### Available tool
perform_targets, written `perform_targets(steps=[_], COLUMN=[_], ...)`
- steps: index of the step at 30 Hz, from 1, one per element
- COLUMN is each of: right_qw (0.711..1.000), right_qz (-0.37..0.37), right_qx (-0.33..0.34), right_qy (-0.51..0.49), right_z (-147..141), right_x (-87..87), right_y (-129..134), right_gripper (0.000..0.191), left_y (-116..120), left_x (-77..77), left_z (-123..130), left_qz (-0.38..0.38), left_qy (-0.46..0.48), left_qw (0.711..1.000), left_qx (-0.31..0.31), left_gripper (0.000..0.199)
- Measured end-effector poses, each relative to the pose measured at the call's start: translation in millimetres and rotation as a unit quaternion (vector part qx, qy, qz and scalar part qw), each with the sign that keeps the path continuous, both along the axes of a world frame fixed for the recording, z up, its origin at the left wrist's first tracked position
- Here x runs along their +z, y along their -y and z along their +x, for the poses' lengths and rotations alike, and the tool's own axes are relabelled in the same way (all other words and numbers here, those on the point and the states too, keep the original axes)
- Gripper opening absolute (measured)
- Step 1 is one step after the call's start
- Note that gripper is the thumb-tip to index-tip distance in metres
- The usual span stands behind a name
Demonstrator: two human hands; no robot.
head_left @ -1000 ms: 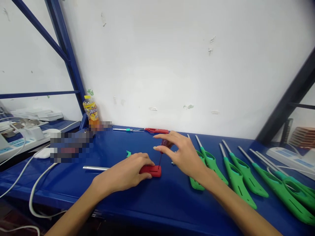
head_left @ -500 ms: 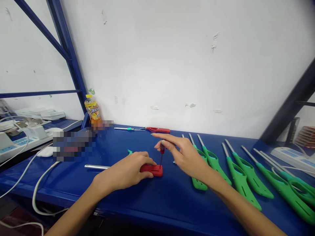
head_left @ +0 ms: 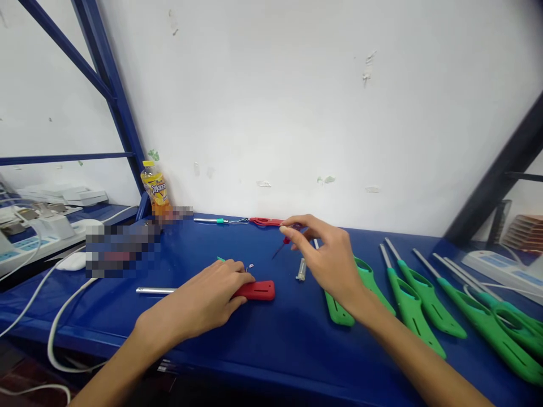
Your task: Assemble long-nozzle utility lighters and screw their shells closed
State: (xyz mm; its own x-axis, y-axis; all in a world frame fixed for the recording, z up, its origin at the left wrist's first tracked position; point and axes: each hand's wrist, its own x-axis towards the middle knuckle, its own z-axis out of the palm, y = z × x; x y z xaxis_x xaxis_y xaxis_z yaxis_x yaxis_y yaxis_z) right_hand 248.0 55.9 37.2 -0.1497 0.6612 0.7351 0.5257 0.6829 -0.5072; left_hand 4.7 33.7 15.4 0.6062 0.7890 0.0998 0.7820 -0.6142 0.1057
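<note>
My left hand (head_left: pixel 212 291) is closed over a red lighter (head_left: pixel 260 290) lying on the blue table (head_left: pixel 263 339); the lighter's metal tube (head_left: pixel 155 291) sticks out to the left. Fingers of my right hand (head_left: pixel 324 249) pinch a small screwdriver (head_left: pixel 285 241) with a red handle, its thin shaft pointing down and left, above the table and apart from the lighter. A small clear cylinder (head_left: pixel 301 270) rests below my right hand. Tiny metal parts (head_left: pixel 250 266) lie just beyond my left fingers.
Several green lighters (head_left: pixel 428 302) lie along the right side. A second red lighter (head_left: pixel 265 221), its metal tube apart, lies by the wall. A drink bottle (head_left: pixel 156 189), power strips (head_left: pixel 31 244) and white cables (head_left: pixel 53 333) are at the left.
My right hand has lifted the screwdriver up and away from the red lighter's end. My left hand has shifted slightly left with the lighter. The clear cylinder now shows more fully.
</note>
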Motion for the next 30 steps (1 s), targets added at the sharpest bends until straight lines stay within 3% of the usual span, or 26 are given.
perform_targets(steps=[4,10,15,21,23,26,30], right_qw=[0.993,0.962,0.944,0.956,0.957,0.934,0.888], right_qz=[-0.009,-0.065,-0.097,-0.116,-0.150,-0.239,-0.359], right_qx=[0.021,0.048,0.066,0.080,0.127,0.221,0.279], right_qy=[0.114,0.262,0.307,0.258,0.215,0.149,0.072], right_z=[-0.5,-3.0,-0.1,-2.2,-7.1,-16.2,-24.6], right_x=[-16.3,-36.1,-41.1,-22.1,-13.7,-9.7,-15.6], right_y=[-11.5,-15.9,-15.2,-3.9,3.5,12.2,16.0], right_gripper=[0.009,0.012,0.032,0.039,0.039,0.033,0.032], left_y=[4.8,5.5,1.0,-8.9,-10.5,-9.0,-4.8], left_x=[3.1,11.2,17.9,16.0,16.2,17.2,12.9], left_z=[-0.5,-9.4,-21.0,-25.5,-20.7,-9.7,3.7], left_qz=[0.025,0.112,0.169,0.248,0.282,0.314,0.330], left_qy=[-0.019,-0.021,-0.012,-0.028,-0.046,-0.059,-0.022], left_qw=[1.000,0.994,0.985,0.967,0.957,0.946,0.941], left_qx=[0.005,0.000,-0.033,-0.055,-0.055,-0.062,-0.070], left_gripper=[0.025,0.043,0.053,0.081,0.080,0.073,0.051])
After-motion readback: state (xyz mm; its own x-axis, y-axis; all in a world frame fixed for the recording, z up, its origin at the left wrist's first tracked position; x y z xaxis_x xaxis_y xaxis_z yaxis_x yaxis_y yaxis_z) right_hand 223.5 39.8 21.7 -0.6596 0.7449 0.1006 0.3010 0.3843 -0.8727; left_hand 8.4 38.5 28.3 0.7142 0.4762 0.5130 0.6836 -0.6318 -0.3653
